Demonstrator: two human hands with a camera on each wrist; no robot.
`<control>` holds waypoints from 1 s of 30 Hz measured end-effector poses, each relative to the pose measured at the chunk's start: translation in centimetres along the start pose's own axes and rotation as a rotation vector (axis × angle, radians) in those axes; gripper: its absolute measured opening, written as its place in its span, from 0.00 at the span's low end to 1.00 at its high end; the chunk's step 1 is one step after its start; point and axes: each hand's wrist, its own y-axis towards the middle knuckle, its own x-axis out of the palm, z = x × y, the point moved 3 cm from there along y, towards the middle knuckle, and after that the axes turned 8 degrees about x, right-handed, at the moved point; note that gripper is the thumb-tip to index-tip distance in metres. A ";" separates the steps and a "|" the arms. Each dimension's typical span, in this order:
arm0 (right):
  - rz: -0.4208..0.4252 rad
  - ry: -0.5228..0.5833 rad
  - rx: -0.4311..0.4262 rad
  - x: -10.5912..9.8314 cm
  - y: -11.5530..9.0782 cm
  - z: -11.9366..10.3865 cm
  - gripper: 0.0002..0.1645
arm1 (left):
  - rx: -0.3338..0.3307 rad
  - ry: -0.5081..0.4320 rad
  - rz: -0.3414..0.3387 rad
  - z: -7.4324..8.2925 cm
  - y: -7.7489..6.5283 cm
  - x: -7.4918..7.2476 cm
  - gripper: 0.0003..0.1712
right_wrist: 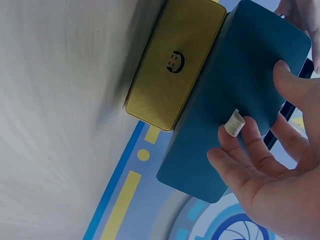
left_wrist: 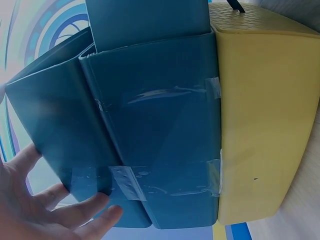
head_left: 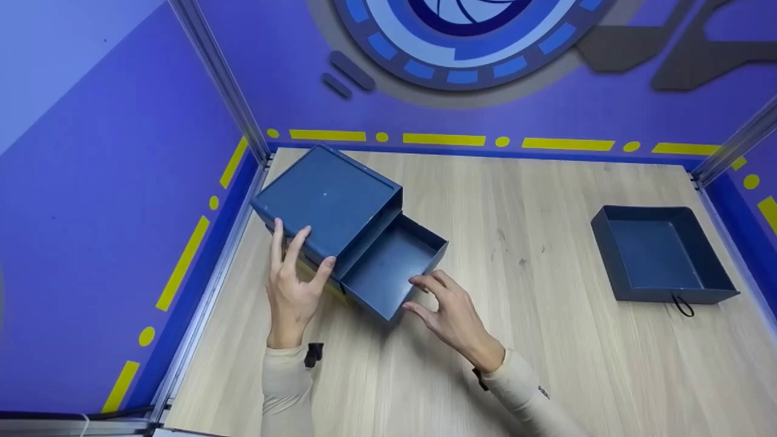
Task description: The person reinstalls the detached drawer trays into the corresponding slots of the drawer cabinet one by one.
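Note:
In the head view a stacked drawer cabinet (head_left: 325, 194) stands at the left of the table, its blue upper tiers above a yellow drawer unit (left_wrist: 267, 120). A blue drawer (head_left: 388, 267) sticks partly out of it, with nothing inside. My right hand (head_left: 452, 315) is at that drawer's front, the index finger over the rim and the thumb against the front face. A small cream-coloured curled tab (right_wrist: 234, 124) sits by the other fingers in the right wrist view. My left hand (head_left: 294, 291) rests spread fingers along the cabinet's upper side edge.
Another blue drawer (head_left: 665, 252) with a black loop pull (head_left: 683, 305) lies at the table's right. Clear tape (left_wrist: 130, 182) spans the cabinet's joined blue shells. Purple panels (head_left: 121, 200) wall in the wooden table (head_left: 522, 340) at left, back and right.

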 end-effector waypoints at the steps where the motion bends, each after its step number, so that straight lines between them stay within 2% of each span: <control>1: 0.003 0.000 -0.002 0.2 0.2 0.0 0.27 | 0.001 0.001 0.000 0.0 0.0 0.0 0.39; 6: 0.011 0.009 -0.009 1.0 0.9 -0.1 0.30 | -0.006 0.001 -0.002 0.1 -0.1 0.0 0.40; 11: 0.006 0.026 0.040 1.8 1.5 -0.1 0.37 | -0.011 -0.005 -0.003 0.1 -0.2 0.0 0.40; 15: 0.025 0.038 0.069 2.4 1.8 -0.1 0.32 | -0.018 -0.011 -0.008 0.1 -0.3 0.1 0.39; 20: 0.030 0.013 0.053 3.0 1.9 -0.1 0.24 | -0.021 -0.007 -0.009 0.1 -0.2 0.1 0.39; 25: 0.049 -0.011 0.033 3.1 1.6 0.0 0.23 | -0.023 -0.002 -0.017 0.0 -0.3 0.2 0.39; 30: 0.050 -0.055 0.022 3.2 1.1 0.3 0.27 | -0.015 0.000 -0.012 -0.1 -0.3 0.1 0.39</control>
